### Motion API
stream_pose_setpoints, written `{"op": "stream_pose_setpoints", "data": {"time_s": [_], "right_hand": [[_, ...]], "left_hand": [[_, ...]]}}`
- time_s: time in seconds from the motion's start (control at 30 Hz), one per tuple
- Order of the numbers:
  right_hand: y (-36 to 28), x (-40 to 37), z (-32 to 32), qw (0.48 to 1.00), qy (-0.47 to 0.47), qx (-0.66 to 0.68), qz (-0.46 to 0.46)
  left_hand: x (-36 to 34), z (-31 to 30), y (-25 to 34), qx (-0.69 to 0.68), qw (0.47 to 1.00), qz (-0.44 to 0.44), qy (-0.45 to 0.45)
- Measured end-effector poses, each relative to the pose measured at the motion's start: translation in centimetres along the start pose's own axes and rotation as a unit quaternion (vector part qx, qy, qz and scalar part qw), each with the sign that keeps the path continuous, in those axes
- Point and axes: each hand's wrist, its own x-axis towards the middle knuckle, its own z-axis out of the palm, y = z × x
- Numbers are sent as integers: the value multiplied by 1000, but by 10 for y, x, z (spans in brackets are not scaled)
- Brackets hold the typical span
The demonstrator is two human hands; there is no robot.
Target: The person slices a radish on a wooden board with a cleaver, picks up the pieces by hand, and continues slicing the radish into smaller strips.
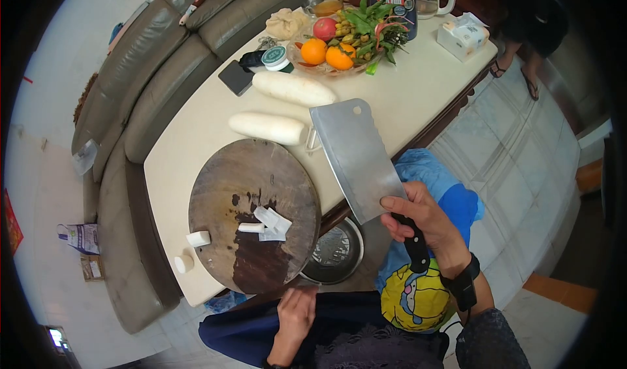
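Note:
My right hand (421,219) grips a cleaver (359,160) by its black handle, thumb against the blade's base. The wide blade is raised beside the table, over its near edge. My left hand (297,313) is low by the near rim of the round wooden chopping board (222,173), its fingers curled together and nothing visible in them. On the board, thin white slices (273,224) lie by a small white strip (251,227), next to a dark wet patch. A white radish chunk (198,239) sits at the left rim. Two peeled white radishes (268,127) lie behind the board.
A peeler (312,139) lies by the front radish. Farther back are a phone (236,78), a fruit bowl (326,65) and a tissue pack (463,37). A metal basin (336,251) is below the table edge. Another person's legs (522,55) stand at the far right.

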Motion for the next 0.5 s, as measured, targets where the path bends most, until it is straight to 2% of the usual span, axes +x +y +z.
{"op": "stream_pose_setpoints", "data": {"time_s": [0.03, 0.13, 0.3, 0.4, 0.47, 0.5], "right_hand": [[0, 0, 1, 1000, 4, 2, 1], [0, -1, 1, 1000, 11, -2, 0], [1, -1, -1, 1000, 23, 2, 10], [1, -1, -2, 1000, 14, 0, 1], [2, 0, -3, 1000, 20, -23, 0], [1, 0, -3, 1000, 15, -25, -3]], "left_hand": [[-3, 10, -9, -17, 998, -63, -27], [-1, 35, -32, -50, 993, -107, -1], [-10, 50, -50, -80, 989, -120, 35], [-7, 43, -43, -94, 982, -161, 43], [-1, 22, -23, -93, 982, -161, -16], [1, 13, -14, -91, 983, -160, -10]]}}
